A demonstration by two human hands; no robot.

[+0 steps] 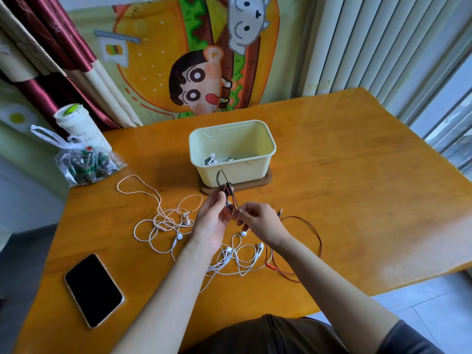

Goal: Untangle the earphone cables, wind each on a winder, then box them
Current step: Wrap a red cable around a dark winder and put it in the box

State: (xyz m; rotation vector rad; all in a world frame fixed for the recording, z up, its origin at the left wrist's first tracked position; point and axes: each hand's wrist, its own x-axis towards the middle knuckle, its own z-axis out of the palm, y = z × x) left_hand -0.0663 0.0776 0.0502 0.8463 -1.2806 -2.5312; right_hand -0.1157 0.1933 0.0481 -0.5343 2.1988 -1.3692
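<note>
Worktop: orange wood (344, 187), carrying everything named below.
Box: pale yellow and open-topped (229, 175), at the far middle of the worktop, standing on a brown base (265, 181).
Bag: clear plastic with dark contents (86, 164), at the far left edge.
Phone: dark screen facing up (94, 290), at the near left.
Cup: white with a green-marked lid (76, 126), just behind the bag.
Left hand: raised above the worktop (212, 221), just near of the box; its grip is closed round the winder, thumb against its left side.
Right hand: close beside the left hand (260, 221); its grip is a thumb-and-forefinger pinch on the red cable at the winder's near end.
Left white earphones: a loose tangle (166, 221) lying left of the hands, one long loop reaching toward the bag.
Near white earphones: a second tangle (237, 261) lying under and between the forearms.
Red cable: thin and dark red (319, 241), curving in a wide loop on the worktop right of the right hand, its plug end lying beside that hand.
Winder: a dark strip (221, 178) held upright in front of the box's near wall, a few red turns round its middle.
Boxed earphones: white buds (212, 158) showing on the box floor at its near left.
</note>
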